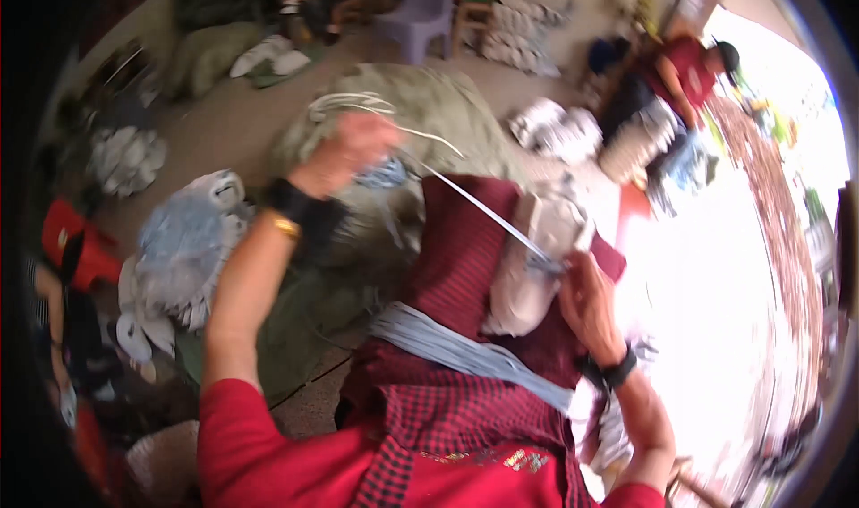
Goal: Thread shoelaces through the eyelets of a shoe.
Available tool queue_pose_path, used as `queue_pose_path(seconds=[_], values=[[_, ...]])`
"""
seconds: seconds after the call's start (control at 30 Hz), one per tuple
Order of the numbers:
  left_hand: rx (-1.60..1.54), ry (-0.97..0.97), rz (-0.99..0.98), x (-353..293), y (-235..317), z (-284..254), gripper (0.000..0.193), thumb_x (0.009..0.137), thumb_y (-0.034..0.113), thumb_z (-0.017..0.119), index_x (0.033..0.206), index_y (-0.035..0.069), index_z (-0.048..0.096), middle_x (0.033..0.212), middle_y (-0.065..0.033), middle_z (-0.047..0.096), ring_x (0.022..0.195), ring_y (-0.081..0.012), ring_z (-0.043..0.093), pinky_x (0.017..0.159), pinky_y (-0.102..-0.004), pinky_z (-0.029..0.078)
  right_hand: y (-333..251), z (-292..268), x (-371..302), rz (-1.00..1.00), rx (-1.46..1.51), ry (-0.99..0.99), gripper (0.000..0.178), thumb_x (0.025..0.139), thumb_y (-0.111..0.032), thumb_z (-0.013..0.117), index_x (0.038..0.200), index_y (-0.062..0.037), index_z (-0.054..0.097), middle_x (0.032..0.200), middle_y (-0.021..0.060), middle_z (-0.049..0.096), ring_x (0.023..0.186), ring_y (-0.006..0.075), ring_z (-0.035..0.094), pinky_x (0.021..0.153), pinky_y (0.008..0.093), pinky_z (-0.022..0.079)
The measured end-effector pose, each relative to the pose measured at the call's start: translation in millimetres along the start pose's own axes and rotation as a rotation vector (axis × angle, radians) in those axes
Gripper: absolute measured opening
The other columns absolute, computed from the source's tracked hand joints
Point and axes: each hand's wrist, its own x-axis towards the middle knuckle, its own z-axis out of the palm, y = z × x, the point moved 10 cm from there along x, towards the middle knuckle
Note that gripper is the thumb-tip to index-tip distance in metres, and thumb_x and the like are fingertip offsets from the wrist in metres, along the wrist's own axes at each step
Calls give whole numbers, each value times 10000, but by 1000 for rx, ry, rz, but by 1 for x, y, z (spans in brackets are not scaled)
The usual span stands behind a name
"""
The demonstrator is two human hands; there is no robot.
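Observation:
A pale beige shoe-like piece (pixel 528 284) lies lengthwise on my lap, over dark red checked cloth (pixel 461 231). My right hand (pixel 586 298) is closed at its right side, gripping the edge near the lace holes. From there a thin whitish lace (pixel 483 206) runs taut up and left to my left hand (pixel 358 141). That hand is raised and smeared by motion, and its fingers look closed on the lace. Loose white loops (pixel 349 104) curl just beyond it. Across my lap lies a bundle of light grey-blue laces (pixel 465 351).
Large green-grey sacks (pixel 429 97) stand in front of me. To the left is a plastic-wrapped bundle of pale pieces (pixel 183 240) near a red chair (pixel 72 244). A purple chair (pixel 420 16) stands farther back. Another person (pixel 684 83) works at the upper right beside pale stacks (pixel 555 131).

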Motion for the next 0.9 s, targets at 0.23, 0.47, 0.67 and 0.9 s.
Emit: queue_pose_path(seconds=[0.23, 0.47, 0.67, 0.9], values=[[341, 55, -225, 1, -57, -57, 303, 949, 330, 688, 768, 97, 618, 611, 88, 472, 545, -16, 403, 494, -224, 313, -7, -20, 18, -116, -54, 113, 302, 797, -4, 615, 1090, -2, 544, 937, 146, 561, 877, 332, 573, 809, 427, 482], [607, -2, 152, -4, -14, 72, 241, 865, 115, 709, 1093, 35, 710, 1126, -60, 681, 979, -156, 665, 841, -301, 524, -8, -14, 19, -64, 0, -175, 156, 872, -85, 610, 995, 10, 610, 891, 179, 624, 879, 351, 614, 797, 436, 487], [484, -136, 313, -2, 35, 183, 264, 769, 118, 755, 986, 45, 623, 982, -97, 638, 976, -293, 616, 893, -390, 481, -28, -16, 38, 37, 37, -318, 247, 935, -221, 586, 893, 16, 641, 716, 196, 623, 706, 374, 644, 650, 466, 484], [642, -151, 348, 7, 31, 210, 201, 787, 167, 752, 850, 62, 592, 864, -61, 585, 879, -259, 545, 843, -383, 399, 33, -21, 36, 143, 206, -270, 381, 974, -322, 604, 787, 9, 634, 590, 145, 518, 513, 284, 470, 534, 415, 386]])
